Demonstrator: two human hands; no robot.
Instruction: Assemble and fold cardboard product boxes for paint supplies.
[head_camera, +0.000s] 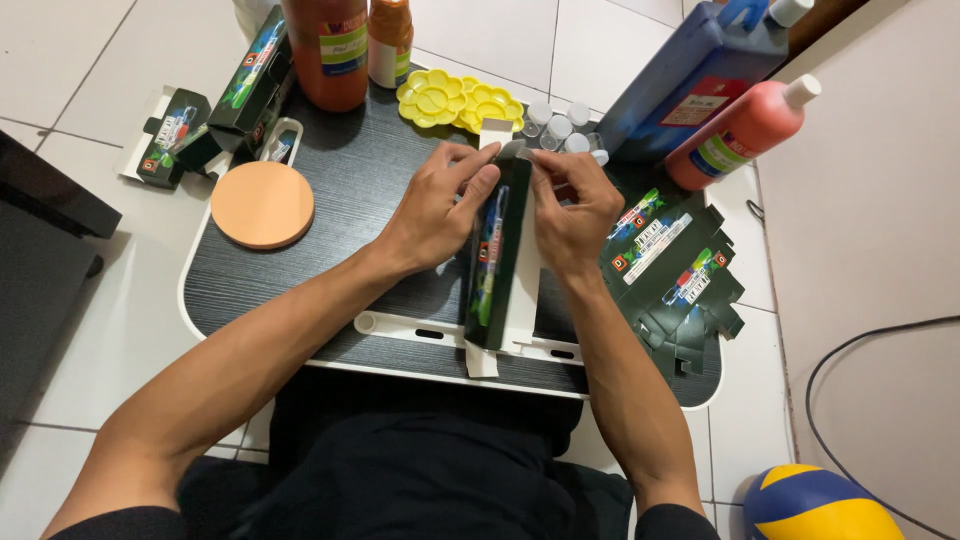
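Both hands pinch the top of a long dark green carton (497, 255): left hand (437, 210) wraps one side, right hand (572, 215) presses the other, fingers closed on it so the folded walls stay square. The carton stands mid-counter (330, 190); flat cartons (672, 270) wait just right of it, yellow palettes (458, 100) behind it, an orange disc (262, 204) off left.

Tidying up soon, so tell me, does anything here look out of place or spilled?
Nothing is spilled. The stack of flat dark green cartons juts over the black tray table's right edge, and a yellow-and-blue ball lies on the floor.
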